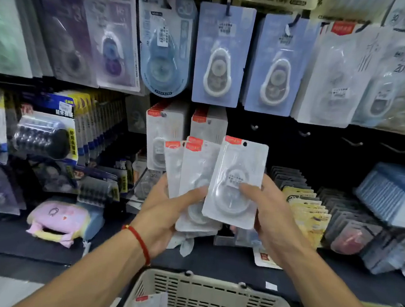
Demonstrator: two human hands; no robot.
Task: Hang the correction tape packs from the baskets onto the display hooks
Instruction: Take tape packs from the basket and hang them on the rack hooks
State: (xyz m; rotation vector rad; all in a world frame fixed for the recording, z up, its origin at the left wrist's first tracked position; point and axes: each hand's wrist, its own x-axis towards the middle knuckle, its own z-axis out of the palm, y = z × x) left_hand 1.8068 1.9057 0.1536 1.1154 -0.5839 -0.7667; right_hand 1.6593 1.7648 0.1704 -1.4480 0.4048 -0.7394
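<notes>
My left hand [166, 214] grips a fanned bunch of white correction tape packs [195, 172] with red top labels, held upright in front of the display. My right hand [267, 213] pinches a single white pack [237, 181], thumb on its front, just right of the bunch. Behind them, two rows of the same packs [164, 130] hang on hooks. To their right, several bare hooks [303, 133] stick out of the dark panel. A beige slotted basket [208, 298] sits below my arms, with more packs [151, 305] inside.
Blue and white correction tape packs [220, 54] hang in the row above. Yellow and dark packs [309, 209] stand in trays on the right shelf, beside a blue box [393, 194]. A pink pouch [56, 219] lies on the dark shelf at left.
</notes>
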